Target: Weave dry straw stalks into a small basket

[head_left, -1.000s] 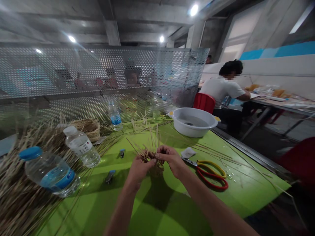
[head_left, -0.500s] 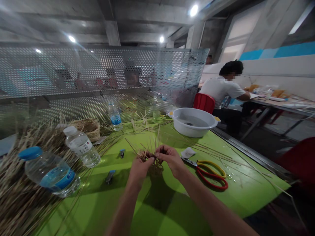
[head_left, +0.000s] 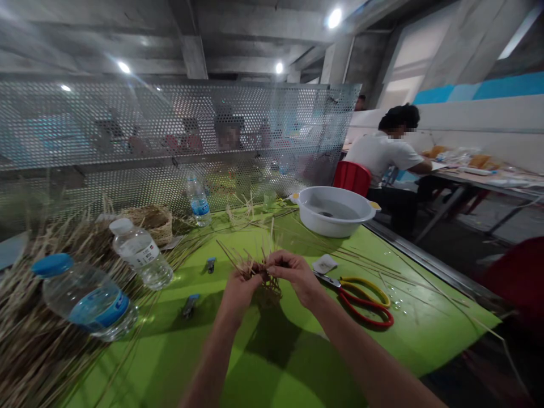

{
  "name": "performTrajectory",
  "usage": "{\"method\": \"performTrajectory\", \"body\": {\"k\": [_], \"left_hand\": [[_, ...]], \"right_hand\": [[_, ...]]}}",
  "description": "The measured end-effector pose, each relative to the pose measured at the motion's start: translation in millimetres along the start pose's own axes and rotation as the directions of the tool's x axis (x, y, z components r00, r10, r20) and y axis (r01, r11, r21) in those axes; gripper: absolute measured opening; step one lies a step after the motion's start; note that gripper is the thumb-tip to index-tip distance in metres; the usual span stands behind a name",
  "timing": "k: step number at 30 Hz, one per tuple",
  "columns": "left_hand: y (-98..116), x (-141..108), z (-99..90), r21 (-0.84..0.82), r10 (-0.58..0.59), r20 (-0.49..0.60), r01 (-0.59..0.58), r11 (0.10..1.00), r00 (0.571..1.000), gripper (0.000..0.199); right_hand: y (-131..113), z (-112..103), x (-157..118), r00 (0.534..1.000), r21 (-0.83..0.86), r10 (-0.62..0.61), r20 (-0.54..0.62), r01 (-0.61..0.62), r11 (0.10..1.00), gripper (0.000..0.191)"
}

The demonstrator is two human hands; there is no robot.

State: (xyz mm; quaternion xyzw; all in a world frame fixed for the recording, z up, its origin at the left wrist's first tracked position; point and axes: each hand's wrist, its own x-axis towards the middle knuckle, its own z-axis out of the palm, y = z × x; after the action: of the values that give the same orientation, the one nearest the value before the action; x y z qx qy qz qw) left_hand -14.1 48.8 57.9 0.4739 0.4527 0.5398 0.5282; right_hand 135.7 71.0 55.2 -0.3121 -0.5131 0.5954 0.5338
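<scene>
A small woven straw basket [head_left: 270, 292] with loose strand ends sticking up is held between my hands above the green table [head_left: 263, 385]. My left hand [head_left: 242, 289] is closed on its left side, the thumb lying across the rim. At the right of the rim, my right hand [head_left: 293, 275] pinches the weave with thumb and forefinger. The fingers partly hide the basket, and the exact strand in the right pinch is too small to make out. Scissors [head_left: 365, 300] with red and yellow handles lie to the right of my right hand.
Water bottles [head_left: 97, 306] and a heap of straw [head_left: 34, 340] fill the left side. Two small clips [head_left: 190, 306] lie left of my hands. A white basin [head_left: 335, 212] stands at the back right. Behind rises a perforated metal screen [head_left: 170, 124]. A person [head_left: 382, 153] sits beyond.
My hands and the basket have shifted only slightly. The right fingers have moved a little at the rim, and the left thumb has drawn slightly to the left.
</scene>
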Motion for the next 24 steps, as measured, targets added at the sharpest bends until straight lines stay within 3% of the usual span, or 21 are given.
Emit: {"method": "performTrajectory", "body": {"k": [11,15,19,24], "left_hand": [[-0.7,0.3,-3.9,0.030,-0.001,0.033,0.000,1.000,0.999,0.007],[2.4,-2.3,-1.4,-0.013,-0.033,0.014,0.033,0.999,0.999,0.008],[4.1,-3.6,0.6,-0.063,-0.074,0.025,0.076,0.995,0.997,0.021],[-4.3,0.9,-1.3,0.040,-0.017,-0.015,0.018,0.999,1.000,0.031]], "right_hand": [[7.6,-0.9,3.5,0.996,-0.009,0.054,-0.069,-0.055,0.998,0.020],[7.4,0.2,2.9,0.997,-0.083,-0.007,-0.073,0.001,0.997,0.014],[5.9,0.8,2.4,0.998,-0.142,-0.036,-0.052,0.028,0.989,0.012],[3.4,0.3,1.0,0.999,-0.195,-0.037,0.007,0.037,0.980,0.014]]}}
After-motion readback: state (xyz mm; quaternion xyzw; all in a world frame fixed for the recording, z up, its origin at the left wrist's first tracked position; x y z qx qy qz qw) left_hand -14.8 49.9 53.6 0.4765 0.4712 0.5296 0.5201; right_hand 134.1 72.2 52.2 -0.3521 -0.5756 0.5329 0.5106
